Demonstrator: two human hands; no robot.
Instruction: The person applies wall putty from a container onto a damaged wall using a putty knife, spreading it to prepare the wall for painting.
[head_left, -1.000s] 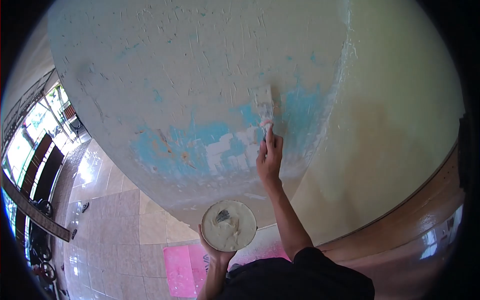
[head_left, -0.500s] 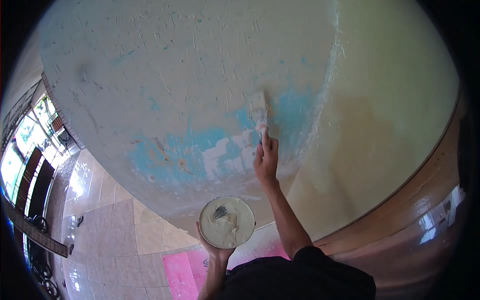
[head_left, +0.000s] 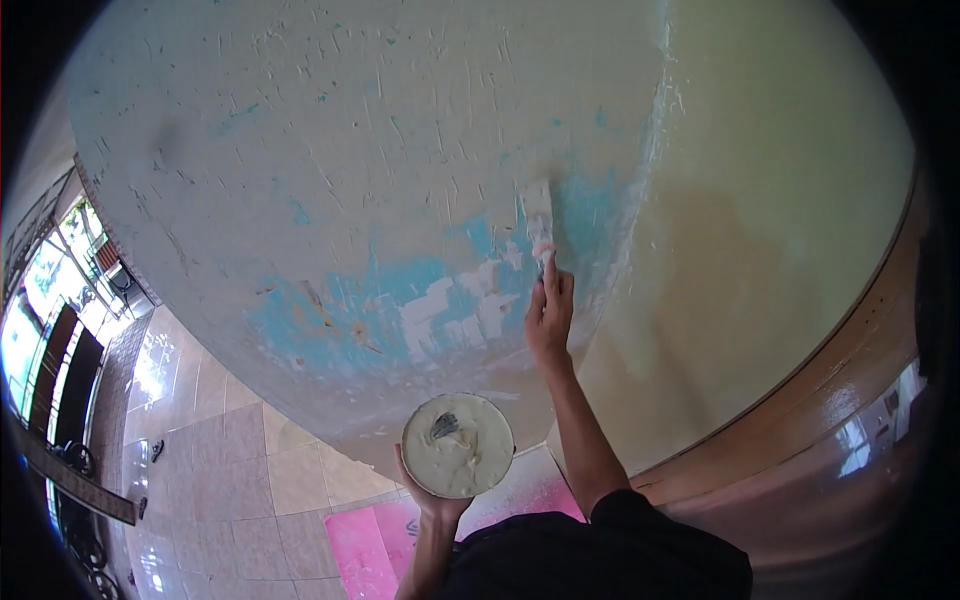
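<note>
My right hand (head_left: 551, 318) is wrapped round the handle of a putty knife (head_left: 540, 215), index finger stretched along it. Its whitish, smeared blade points up and lies against the wall (head_left: 330, 120), over the right part of a bare turquoise patch (head_left: 590, 210). Lower down, my left hand (head_left: 437, 506) supports a round tub (head_left: 405, 452) from below, fingers curled at its side. Cream-coloured putty (head_left: 470, 462) fills the tub, with a dark grey patch showing in it. White putty strokes (head_left: 428, 312) cover part of the turquoise to the left of the knife.
A wall corner runs down to the right, beside a yellowish wall (head_left: 800, 200) with a damp-looking stain. Pink sheeting (head_left: 360, 545) lies on the tiled floor (head_left: 220, 480) below me. A brown glossy surface (head_left: 800, 510) curves along the right. Dark bench-like panels (head_left: 75, 395) stand far left.
My right hand and the putty knife have shifted slightly right along the wall. The tub stays in my left hand, nearly in place. The view has shifted a little.
</note>
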